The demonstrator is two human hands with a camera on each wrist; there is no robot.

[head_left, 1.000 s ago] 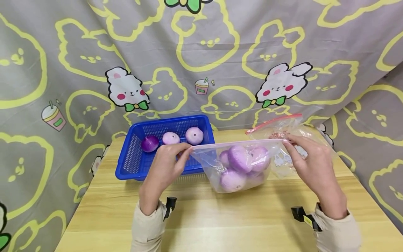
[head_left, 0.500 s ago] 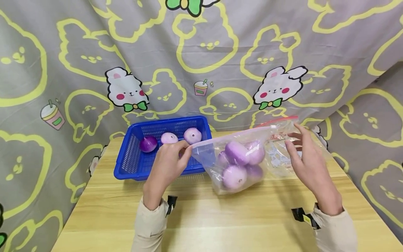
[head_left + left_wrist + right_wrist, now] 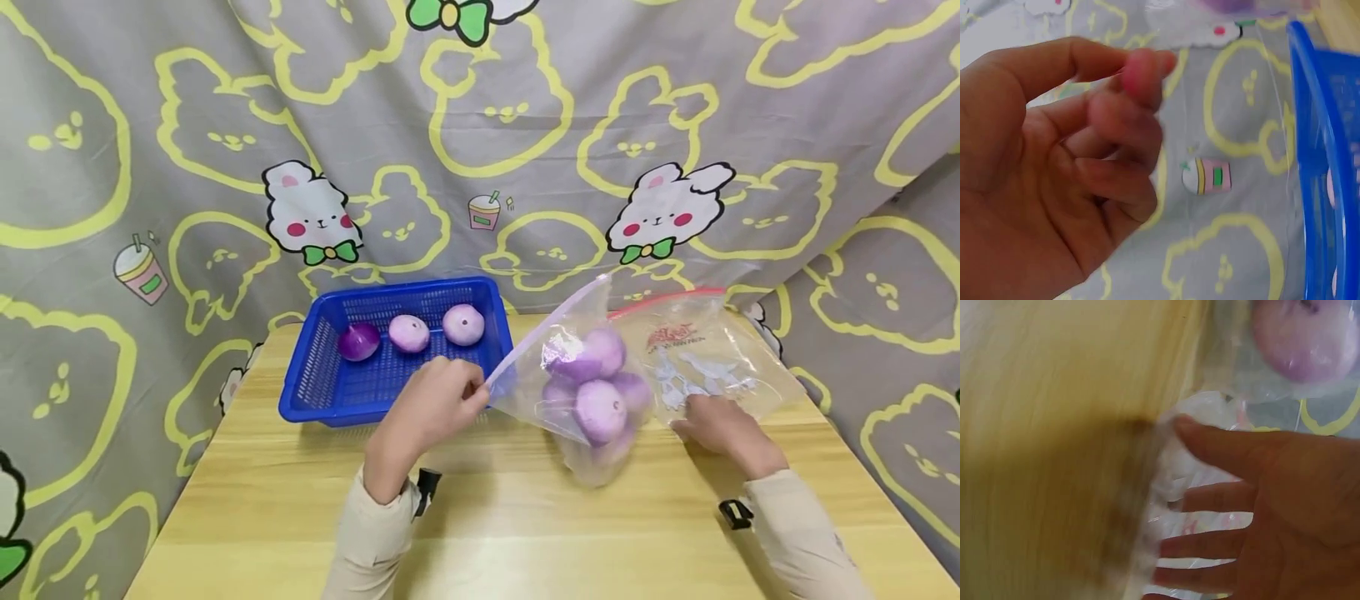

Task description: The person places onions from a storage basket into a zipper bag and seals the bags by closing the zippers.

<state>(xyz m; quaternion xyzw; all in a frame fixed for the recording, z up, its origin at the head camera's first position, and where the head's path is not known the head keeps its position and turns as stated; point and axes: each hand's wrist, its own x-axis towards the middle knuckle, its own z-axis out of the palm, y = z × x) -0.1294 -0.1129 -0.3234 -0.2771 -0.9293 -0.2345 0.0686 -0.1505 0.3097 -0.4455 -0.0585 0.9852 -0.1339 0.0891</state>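
Observation:
My left hand (image 3: 442,400) pinches one top corner of a clear zip bag (image 3: 517,392) and holds it up at a slant. Inside the bag several peeled purple onions (image 3: 600,408) bunch together. In the left wrist view, thumb and forefinger meet while the other fingers curl in. My right hand (image 3: 723,429) is low over the near edge of a second clear zip bag (image 3: 768,387), which lies flat with a red seal and pale shapes. The right wrist view shows that hand's fingers straight and spread, overlapping this clear plastic.
A blue plastic basket (image 3: 300,383) stands at the back left of the wooden table (image 3: 525,542). In it are a dark purple onion (image 3: 359,342) and two paler onions (image 3: 462,324). A patterned grey curtain (image 3: 405,125) hangs behind.
My right hand has let go of the onion bag's other top corner and moved down to the flat bag. The onion bag now tilts, its onions shifted right and lower.

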